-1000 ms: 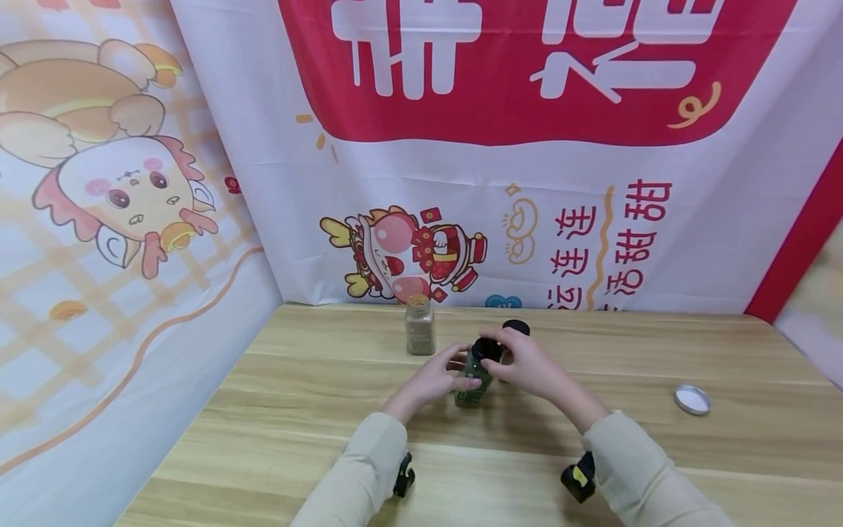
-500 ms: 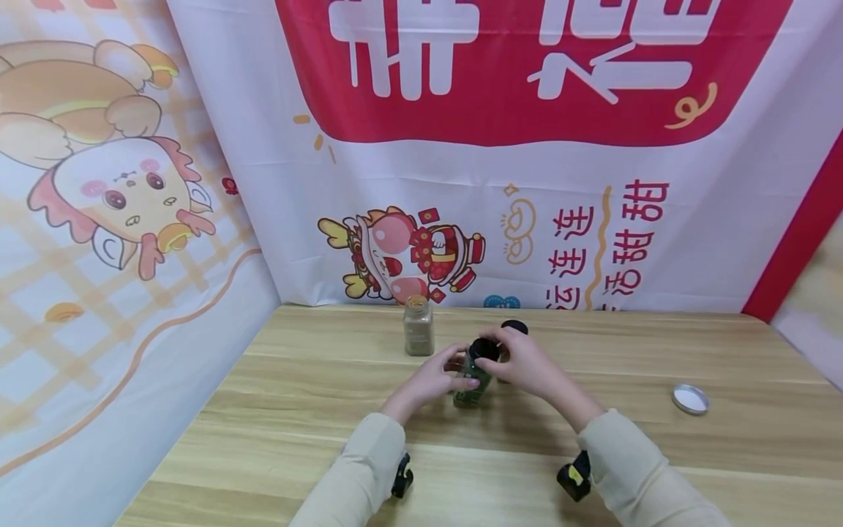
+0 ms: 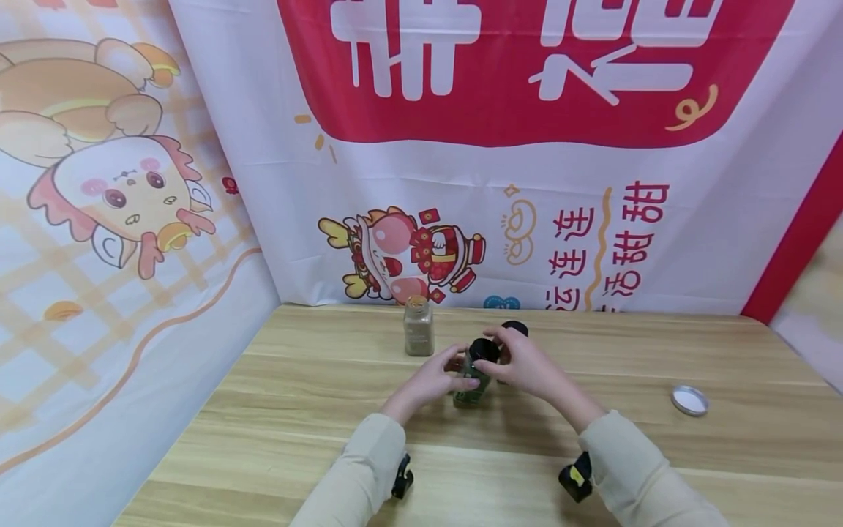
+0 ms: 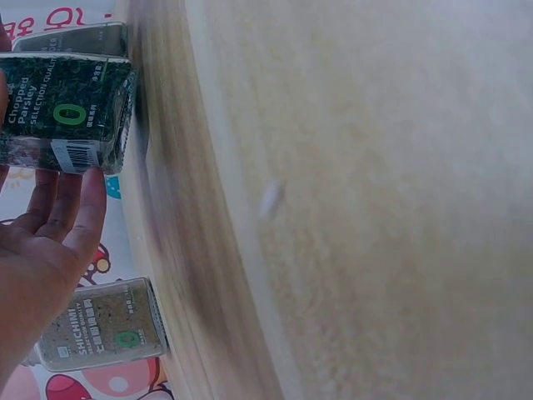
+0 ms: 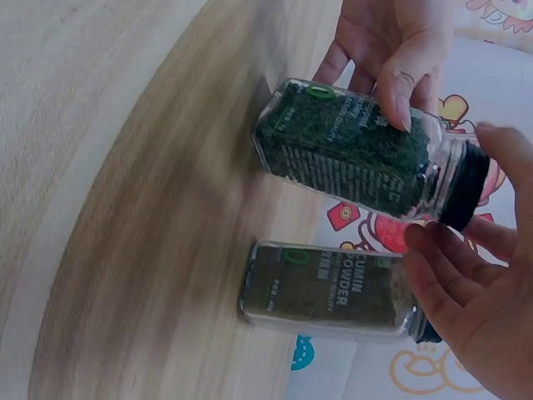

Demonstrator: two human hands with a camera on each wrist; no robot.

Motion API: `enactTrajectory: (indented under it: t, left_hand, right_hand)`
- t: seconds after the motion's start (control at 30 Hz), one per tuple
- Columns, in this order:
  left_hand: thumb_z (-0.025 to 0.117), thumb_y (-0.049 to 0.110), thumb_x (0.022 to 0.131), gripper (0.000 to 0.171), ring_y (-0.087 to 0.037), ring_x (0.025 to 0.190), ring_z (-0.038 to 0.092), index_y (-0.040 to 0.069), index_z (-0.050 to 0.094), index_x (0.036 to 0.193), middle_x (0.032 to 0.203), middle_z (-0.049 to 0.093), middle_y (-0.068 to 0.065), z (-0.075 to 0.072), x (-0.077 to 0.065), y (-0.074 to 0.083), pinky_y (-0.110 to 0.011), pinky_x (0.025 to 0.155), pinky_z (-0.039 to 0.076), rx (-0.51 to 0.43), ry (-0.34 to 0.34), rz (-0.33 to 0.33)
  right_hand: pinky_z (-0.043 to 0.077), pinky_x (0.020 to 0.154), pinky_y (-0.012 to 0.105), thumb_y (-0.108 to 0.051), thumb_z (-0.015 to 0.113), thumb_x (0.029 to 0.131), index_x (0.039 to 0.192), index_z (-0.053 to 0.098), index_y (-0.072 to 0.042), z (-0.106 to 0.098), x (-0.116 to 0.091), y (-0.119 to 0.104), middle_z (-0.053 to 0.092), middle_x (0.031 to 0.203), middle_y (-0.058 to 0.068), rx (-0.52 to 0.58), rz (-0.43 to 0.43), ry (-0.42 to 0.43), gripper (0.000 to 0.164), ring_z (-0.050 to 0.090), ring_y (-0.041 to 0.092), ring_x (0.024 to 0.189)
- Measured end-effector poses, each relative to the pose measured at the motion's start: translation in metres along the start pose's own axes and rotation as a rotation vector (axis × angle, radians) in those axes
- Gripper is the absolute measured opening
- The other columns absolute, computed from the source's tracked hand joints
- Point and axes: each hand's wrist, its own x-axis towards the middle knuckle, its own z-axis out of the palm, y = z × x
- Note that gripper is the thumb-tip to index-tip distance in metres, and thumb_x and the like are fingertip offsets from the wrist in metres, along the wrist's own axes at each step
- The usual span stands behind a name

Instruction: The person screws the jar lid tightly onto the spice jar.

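Just below and right of the head frame's center, you had the parsley jar (image 5: 341, 146) tilted: your left hand (image 3: 431, 377) held its glass in curved fingers, and your right hand (image 3: 523, 362) had its fingers around the black cap (image 5: 466, 185). On the counter (image 3: 316, 388), the cumin jar (image 5: 321, 287) stood just behind, the shichimi jar (image 3: 418, 333) at upper center, and a round lid (image 3: 689, 400) lay toward the right edge.

The parsley jar (image 5: 341, 148) is dark green, its cap (image 5: 466, 185) black.
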Motion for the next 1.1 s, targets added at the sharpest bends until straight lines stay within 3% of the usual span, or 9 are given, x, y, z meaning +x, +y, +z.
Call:
enactTrajectory:
  t: [0.13, 0.47, 0.63, 0.83, 1.1]
  left_hand:
    - [0.071, 0.022, 0.086, 0.062, -0.033, 0.129, 0.048, 0.017, 0.044, 0.142, 0.134, 0.055, -0.015, 0.0007, 0.0007, -0.001, -0.051, 0.105, 0.042, 0.006, 0.002, 0.005]
    - [0.071, 0.02, 0.086, 0.06, -0.033, 0.128, 0.049, 0.018, 0.046, 0.14, 0.133, 0.056, -0.016, 0.0012, 0.0023, -0.0018, -0.052, 0.107, 0.04, 0.017, 0.0, 0.023]
    - [0.071, 0.02, 0.086, 0.06, -0.033, 0.127, 0.05, 0.016, 0.045, 0.14, 0.132, 0.057, -0.016, 0.0013, 0.0024, -0.0015, -0.051, 0.107, 0.039, 0.018, -0.001, 0.028]
    - [0.071, 0.02, 0.086, 0.061, -0.031, 0.127, 0.05, 0.015, 0.045, 0.141, 0.131, 0.058, -0.015, 0.0005, 0.002, -0.0025, -0.051, 0.108, 0.038, 0.025, -0.008, 0.031]
    - [0.069, 0.021, 0.087, 0.059, -0.031, 0.129, 0.049, 0.019, 0.045, 0.141, 0.132, 0.058, -0.014, -0.0003, 0.0015, -0.0024, -0.053, 0.11, 0.036, 0.017, -0.029, 0.03]
  right_hand:
    - [0.049, 0.073, 0.03, -0.017, 0.067, 0.087, 0.132, 0.051, 0.002, -0.003, -0.0021, 0.0036, 0.061, 0.108, 0.015, 0.003, -0.035, -0.039, 0.051, 0.056, 0.024, 0.088]
    - [0.05, 0.07, 0.029, -0.015, 0.07, 0.084, 0.12, 0.06, 0.001, -0.0053, -0.0004, 0.0047, 0.064, 0.1, 0.012, -0.016, -0.063, -0.032, 0.041, 0.057, 0.021, 0.084]
    - [0.051, 0.074, 0.03, -0.02, 0.071, 0.084, 0.113, 0.063, -0.001, -0.0046, 0.0004, 0.0034, 0.064, 0.098, 0.01, 0.013, -0.015, -0.02, 0.035, 0.057, 0.017, 0.085]
    - [0.047, 0.069, 0.027, -0.03, 0.074, 0.083, 0.106, 0.061, -0.003, -0.0022, 0.0004, 0.002, 0.063, 0.092, 0.007, 0.027, 0.05, 0.0, 0.038, 0.054, 0.015, 0.08]
    - [0.05, 0.073, 0.03, -0.02, 0.074, 0.083, 0.125, 0.056, 0.001, -0.0047, -0.0016, 0.0047, 0.063, 0.104, 0.013, 0.005, -0.058, -0.012, 0.051, 0.055, 0.016, 0.084]
